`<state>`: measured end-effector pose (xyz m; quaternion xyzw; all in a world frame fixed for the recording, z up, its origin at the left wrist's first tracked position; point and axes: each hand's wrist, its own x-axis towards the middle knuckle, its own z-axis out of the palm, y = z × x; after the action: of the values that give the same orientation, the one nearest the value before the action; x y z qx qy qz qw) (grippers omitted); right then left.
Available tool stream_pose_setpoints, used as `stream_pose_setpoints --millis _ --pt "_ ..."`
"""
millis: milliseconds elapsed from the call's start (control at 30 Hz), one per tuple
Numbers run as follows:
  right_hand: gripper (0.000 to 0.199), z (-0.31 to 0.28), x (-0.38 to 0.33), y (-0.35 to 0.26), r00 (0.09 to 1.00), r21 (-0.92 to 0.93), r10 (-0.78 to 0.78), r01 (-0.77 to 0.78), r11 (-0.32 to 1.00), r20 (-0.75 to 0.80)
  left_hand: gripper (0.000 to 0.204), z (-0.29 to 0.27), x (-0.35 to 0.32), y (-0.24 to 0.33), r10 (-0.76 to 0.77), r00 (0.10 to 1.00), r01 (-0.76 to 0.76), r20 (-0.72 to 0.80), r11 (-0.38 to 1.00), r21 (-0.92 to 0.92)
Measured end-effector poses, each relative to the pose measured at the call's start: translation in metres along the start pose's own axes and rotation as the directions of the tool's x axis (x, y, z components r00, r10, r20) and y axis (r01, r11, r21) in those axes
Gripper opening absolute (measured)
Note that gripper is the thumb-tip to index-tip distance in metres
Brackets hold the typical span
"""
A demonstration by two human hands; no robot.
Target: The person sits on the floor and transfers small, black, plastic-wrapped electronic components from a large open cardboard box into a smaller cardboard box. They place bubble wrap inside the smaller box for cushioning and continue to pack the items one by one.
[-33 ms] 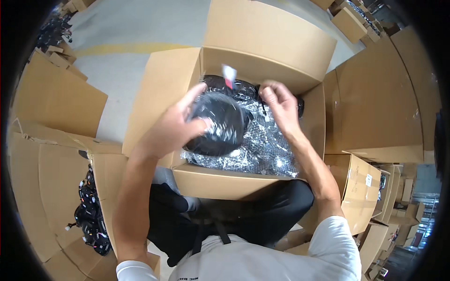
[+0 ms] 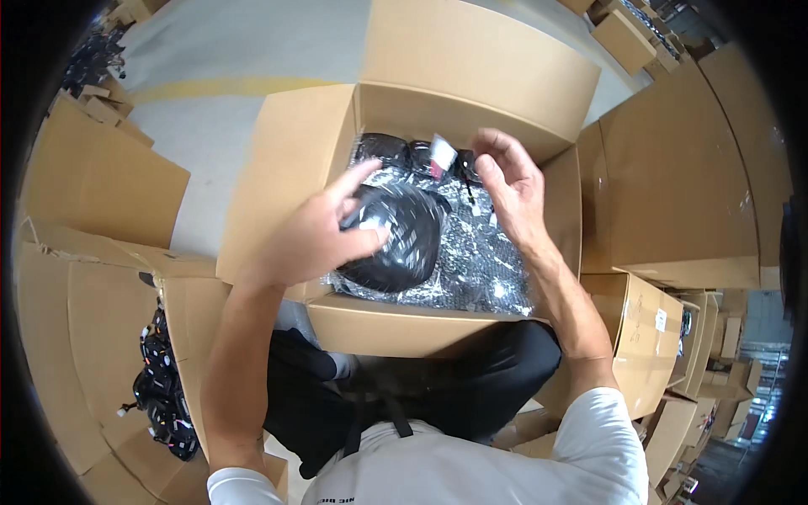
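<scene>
A rounded, glossy black part point(image 2: 400, 244), with clear plastic film about it, lies over the bubble wrap point(image 2: 488, 261) in an open cardboard box point(image 2: 404, 328) before me. My left hand point(image 2: 324, 223) is at its left side, fingers spread, thumb over its surface; what its lower fingers do is hidden. My right hand point(image 2: 513, 185) is raised over the box's right half, thumb and fingers apart, holding nothing I can see. A blurred white and red tag point(image 2: 442, 156) shows between the hands. Behind it are several more black parts point(image 2: 383, 150) in plastic along the far wall.
Box flaps point(image 2: 290, 160) stand out to the left and far side. A box on the left point(image 2: 194, 337) holds black wired parts point(image 2: 164, 379). Tall cartons point(image 2: 673, 194) and a taped carton point(image 2: 648, 337) stand close on the right. My legs are against the near wall.
The black part has come slightly nearer to me, with my left hand. My right hand's fingers have parted from a pinch. The white and red tag has shifted right and a little nearer.
</scene>
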<state>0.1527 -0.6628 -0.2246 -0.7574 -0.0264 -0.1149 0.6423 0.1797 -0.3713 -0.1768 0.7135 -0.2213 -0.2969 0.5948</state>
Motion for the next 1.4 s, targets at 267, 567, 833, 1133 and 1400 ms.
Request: stream_pose_setpoints --millis 267,567,833,1133,1400 --pt "0.078 0.013 -0.057 -0.025 0.58 -0.019 0.355 -0.505 0.863 0.733 0.065 0.027 0.014 0.006 -0.037 0.997 0.034 0.063 0.999 0.04" --pt "0.034 -0.067 -0.089 0.163 0.61 0.723 0.752 -0.635 0.272 0.252 0.057 0.019 0.004 -0.006 -0.013 0.98 0.006 -0.199 0.999 -0.033" --pt "0.051 -0.077 -0.106 0.185 0.628 0.356 0.757 -0.759 0.545 0.18 0.055 -0.003 -0.033 -0.031 0.046 0.967 -0.06 -0.25 0.997 -0.047" --pt "0.037 -0.083 -0.117 0.164 0.585 -0.441 0.811 -0.732 0.519 -0.017 0.031 -0.111 -0.28 -0.012 0.01 0.963 0.035 -0.268 0.986 0.161" --pt "0.04 -0.108 -0.125 0.12 0.571 -0.497 0.81 -0.668 0.554 0.135 0.055 -0.229 -0.549 -0.265 -0.52 0.284 0.881 -0.805 0.473 0.005"
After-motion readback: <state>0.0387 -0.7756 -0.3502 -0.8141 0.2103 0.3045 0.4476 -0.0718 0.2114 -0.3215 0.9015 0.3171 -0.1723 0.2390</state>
